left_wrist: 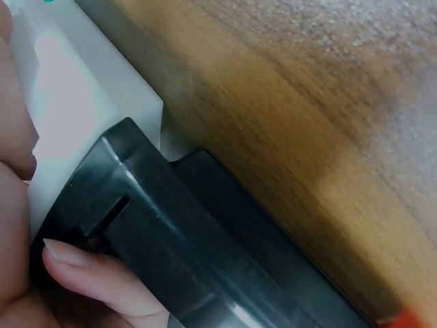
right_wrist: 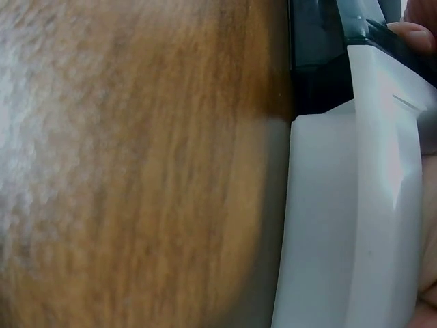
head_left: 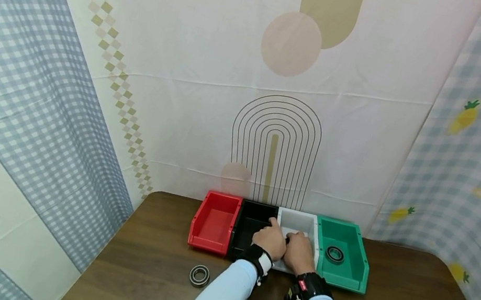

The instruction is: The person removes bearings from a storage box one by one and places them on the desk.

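Note:
My left hand (head_left: 270, 240) straddles the adjoining walls of the black bin (head_left: 247, 225) and the white bin (head_left: 298, 217). In the left wrist view, one digit (left_wrist: 95, 280) rests against the black bin's wall (left_wrist: 177, 232), and the rest of the hand lies on the white bin's side (left_wrist: 130, 89). Right beside it, my right hand (head_left: 299, 253) reaches down into the white bin, knuckles bent. Its fingertips are hidden in the head view. From the right wrist, the white bin's front (right_wrist: 328, 219) covers most of that hand.
A red bin (head_left: 214, 222) stands at the left of the row, a green bin (head_left: 350, 248) at the right with a bearing (head_left: 335, 255) inside. Another bearing (head_left: 199, 276) lies on the wooden table (head_left: 131, 259) in front. Patterned cloth (head_left: 187, 125) hangs behind.

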Action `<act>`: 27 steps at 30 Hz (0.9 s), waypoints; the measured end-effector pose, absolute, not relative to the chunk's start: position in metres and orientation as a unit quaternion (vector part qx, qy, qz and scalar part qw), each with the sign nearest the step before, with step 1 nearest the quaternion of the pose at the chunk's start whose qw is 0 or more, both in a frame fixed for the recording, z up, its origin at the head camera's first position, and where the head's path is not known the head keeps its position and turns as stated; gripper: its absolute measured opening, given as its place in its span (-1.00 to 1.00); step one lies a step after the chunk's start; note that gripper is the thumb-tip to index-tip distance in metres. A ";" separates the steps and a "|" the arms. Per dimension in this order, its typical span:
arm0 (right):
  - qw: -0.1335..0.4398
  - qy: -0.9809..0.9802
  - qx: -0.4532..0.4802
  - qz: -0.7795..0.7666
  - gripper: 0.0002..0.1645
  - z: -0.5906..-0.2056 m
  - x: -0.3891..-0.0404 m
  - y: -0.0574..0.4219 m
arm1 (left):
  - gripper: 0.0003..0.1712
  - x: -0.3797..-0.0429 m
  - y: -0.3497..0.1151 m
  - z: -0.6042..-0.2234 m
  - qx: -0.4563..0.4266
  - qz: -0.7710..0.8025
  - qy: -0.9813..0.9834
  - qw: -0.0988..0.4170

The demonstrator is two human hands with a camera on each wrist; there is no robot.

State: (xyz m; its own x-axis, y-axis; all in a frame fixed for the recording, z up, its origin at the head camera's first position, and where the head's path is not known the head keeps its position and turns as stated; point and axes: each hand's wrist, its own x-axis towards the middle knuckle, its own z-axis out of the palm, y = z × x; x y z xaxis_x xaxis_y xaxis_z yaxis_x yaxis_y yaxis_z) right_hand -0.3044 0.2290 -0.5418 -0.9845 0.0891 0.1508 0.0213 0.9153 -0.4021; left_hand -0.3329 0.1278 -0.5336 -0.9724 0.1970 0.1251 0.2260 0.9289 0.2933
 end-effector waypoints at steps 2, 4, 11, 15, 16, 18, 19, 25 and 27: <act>0.084 -0.975 -0.030 0.205 -0.66 -0.542 -0.304 0.229 | -0.29 -0.333 0.128 -0.534 -0.109 -0.156 -0.981 0.044; 0.084 -0.974 -0.033 0.207 -0.65 -0.542 -0.304 0.229 | -0.28 -0.333 0.127 -0.533 -0.111 -0.157 -0.981 0.038; 0.085 -0.974 -0.033 0.207 -0.63 -0.543 -0.304 0.229 | -0.27 -0.332 0.127 -0.529 -0.119 -0.160 -0.979 0.030; 0.087 -0.974 -0.033 0.208 -0.62 -0.543 -0.304 0.228 | -0.27 -0.331 0.127 -0.529 -0.116 -0.161 -0.980 0.029; 0.088 -0.974 -0.033 0.208 -0.62 -0.542 -0.303 0.228 | -0.27 -0.331 0.126 -0.529 -0.115 -0.159 -0.980 0.030; 0.089 -0.973 -0.035 0.209 -0.62 -0.542 -0.303 0.227 | -0.28 -0.331 0.126 -0.529 -0.112 -0.158 -0.980 0.035; 0.089 -0.973 -0.036 0.210 -0.62 -0.542 -0.303 0.227 | -0.28 -0.330 0.126 -0.529 -0.112 -0.157 -0.981 0.036; 0.086 -0.973 -0.038 0.209 -0.62 -0.543 -0.304 0.228 | -0.27 -0.329 0.126 -0.529 -0.112 -0.156 -0.981 0.042; 0.087 -0.973 -0.036 0.210 -0.61 -0.543 -0.304 0.228 | -0.26 -0.329 0.126 -0.528 -0.111 -0.156 -0.981 0.043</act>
